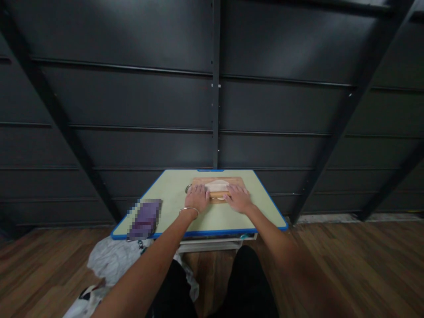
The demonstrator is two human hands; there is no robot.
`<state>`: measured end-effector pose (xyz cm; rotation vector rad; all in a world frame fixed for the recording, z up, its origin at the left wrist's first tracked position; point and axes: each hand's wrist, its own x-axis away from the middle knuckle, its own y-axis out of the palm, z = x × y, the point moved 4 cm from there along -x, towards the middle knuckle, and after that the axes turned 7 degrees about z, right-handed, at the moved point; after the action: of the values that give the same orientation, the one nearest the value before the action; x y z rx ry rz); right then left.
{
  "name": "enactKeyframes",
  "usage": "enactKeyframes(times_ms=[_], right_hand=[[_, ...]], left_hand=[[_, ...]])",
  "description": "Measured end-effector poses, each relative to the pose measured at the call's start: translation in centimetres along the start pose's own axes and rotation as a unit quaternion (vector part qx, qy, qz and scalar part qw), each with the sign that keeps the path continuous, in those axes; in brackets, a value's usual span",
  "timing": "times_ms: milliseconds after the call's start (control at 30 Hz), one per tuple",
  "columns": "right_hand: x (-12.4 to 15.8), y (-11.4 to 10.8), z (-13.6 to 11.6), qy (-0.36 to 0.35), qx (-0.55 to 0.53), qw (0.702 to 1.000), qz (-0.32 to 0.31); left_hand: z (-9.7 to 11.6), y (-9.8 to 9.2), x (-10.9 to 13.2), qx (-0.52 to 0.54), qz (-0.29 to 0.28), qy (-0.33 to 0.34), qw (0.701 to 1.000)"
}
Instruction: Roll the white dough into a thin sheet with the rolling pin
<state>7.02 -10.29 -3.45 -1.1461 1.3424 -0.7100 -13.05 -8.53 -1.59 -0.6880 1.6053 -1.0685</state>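
Note:
A wooden rolling pin [218,194] lies crosswise over a sheet of pale dough [217,185] on a wooden board [237,180]. My left hand [198,197], with a bracelet at the wrist, covers the pin's left end. Over its right end rests my right hand [238,198], fingers pointing forward across it. Both hands press on the pin from above, hiding its ends. Most of the dough shows beyond the pin, and a small edge of it peeks out on the near side. Part of a metal ring [187,189] shows at the board's left edge.
The board sits on a pale yellow table [172,212] with a blue rim. A pixelated purple item [145,218] lies at its front left corner. White cloth or bags [114,260] are on the left below the table. A dark panelled wall [159,101] stands behind.

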Motion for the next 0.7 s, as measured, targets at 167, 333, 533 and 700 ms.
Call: enactKeyframes(times_ms=[167,333,533,700], right_hand=[[-1.7,-0.5,0.7,0.007,-0.025,0.996,-0.087],[-2.9,-0.1,1.1,0.015,-0.030,0.993,-0.116],[-3.8,0.2,1.4,-0.011,-0.025,0.996,-0.082],[-4.9,0.9,1.8,-0.012,-0.017,0.997,-0.070]], left_hand=[[0.3,-0.8,-1.3,-0.010,-0.078,0.031,0.996],[0.1,-0.9,-2.2,-0.017,-0.104,0.038,0.994],[-0.6,-0.4,-3.7,0.035,-0.125,0.026,0.991],[-1.1,0.3,-4.5,0.072,-0.149,0.005,0.986]])
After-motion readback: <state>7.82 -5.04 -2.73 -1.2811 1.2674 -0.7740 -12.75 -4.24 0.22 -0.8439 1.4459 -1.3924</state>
